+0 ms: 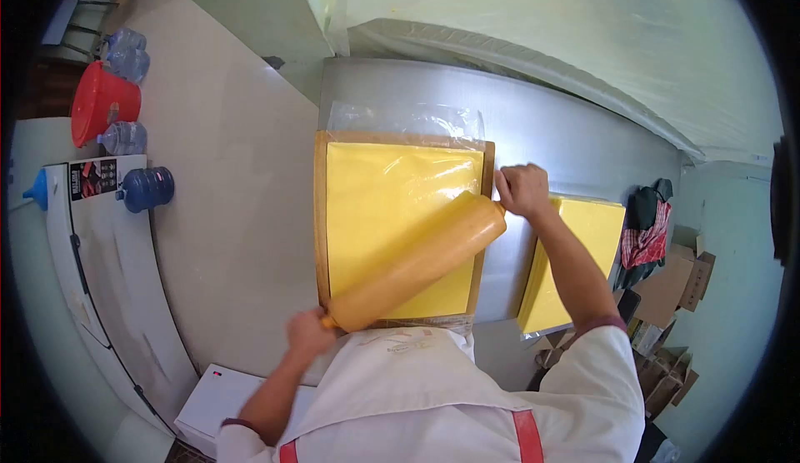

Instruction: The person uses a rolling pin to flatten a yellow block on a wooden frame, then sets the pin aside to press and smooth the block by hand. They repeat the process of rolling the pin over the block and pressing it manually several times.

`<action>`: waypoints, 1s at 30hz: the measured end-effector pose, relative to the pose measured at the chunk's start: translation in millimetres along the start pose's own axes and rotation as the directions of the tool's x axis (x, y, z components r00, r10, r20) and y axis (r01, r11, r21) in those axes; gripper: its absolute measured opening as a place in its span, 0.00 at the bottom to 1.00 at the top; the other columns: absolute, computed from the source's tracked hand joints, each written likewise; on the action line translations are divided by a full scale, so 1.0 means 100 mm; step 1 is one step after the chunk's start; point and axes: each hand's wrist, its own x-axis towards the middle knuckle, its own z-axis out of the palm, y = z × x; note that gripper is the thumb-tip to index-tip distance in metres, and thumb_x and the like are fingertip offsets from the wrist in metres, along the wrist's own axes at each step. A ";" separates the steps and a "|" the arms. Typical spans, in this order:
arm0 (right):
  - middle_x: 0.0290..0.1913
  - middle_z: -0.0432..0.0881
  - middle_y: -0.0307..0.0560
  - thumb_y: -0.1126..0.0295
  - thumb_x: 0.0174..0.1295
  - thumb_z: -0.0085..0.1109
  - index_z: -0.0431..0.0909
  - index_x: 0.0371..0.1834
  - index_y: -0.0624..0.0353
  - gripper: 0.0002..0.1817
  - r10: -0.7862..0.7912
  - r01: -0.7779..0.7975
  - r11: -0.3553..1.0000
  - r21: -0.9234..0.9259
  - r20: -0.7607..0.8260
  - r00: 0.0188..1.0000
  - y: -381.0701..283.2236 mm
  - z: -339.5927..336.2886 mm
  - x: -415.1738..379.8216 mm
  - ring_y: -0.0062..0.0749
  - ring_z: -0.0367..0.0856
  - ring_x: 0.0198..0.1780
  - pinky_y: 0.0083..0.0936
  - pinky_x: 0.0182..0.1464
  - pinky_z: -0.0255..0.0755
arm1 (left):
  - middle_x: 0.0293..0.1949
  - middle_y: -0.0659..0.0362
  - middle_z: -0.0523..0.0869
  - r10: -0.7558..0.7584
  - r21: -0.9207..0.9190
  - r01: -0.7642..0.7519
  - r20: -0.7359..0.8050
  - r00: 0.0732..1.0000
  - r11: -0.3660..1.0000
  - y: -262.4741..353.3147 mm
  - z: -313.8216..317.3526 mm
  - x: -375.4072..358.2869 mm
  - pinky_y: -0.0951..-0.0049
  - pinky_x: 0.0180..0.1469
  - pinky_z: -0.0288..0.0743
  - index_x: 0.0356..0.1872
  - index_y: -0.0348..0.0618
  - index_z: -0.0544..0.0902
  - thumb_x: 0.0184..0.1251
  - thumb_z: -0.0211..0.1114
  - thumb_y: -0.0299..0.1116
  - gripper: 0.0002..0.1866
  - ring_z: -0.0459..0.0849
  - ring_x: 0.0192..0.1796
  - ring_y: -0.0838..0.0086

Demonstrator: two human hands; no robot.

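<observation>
A large wooden rolling pin [417, 265] lies diagonally over a yellow sheet [392, 188] inside a wooden frame [321, 213]. Clear plastic film [408, 121] covers the sheet and sticks out past the frame's far edge. My left hand [310, 334] is closed round the pin's near left handle, beside the frame's lower left corner. At the far right end, my right hand [523, 190] grips the other handle, just outside the frame's right edge. Right of the frame, a stack of yellow sheets [575, 246] lies partly under my right forearm.
The frame rests on a metal table [533, 121]. Dark and red checked cloth [646, 230] and cardboard boxes [667, 284] are at the right. On the left stand a red bucket [104, 103], water bottles [148, 189] and a white chest [117, 271].
</observation>
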 end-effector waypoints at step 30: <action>0.17 0.74 0.59 0.57 0.70 0.50 0.74 0.18 0.62 0.24 0.616 -0.618 0.785 0.044 0.047 0.786 -0.55 0.20 -0.91 0.59 0.75 0.21 0.47 0.26 0.65 | 0.26 0.51 0.86 0.467 0.394 -0.371 -0.180 0.866 0.841 -0.19 -1.52 1.30 0.56 0.36 0.77 0.29 0.46 0.81 0.36 0.71 0.36 0.15 0.85 0.29 0.54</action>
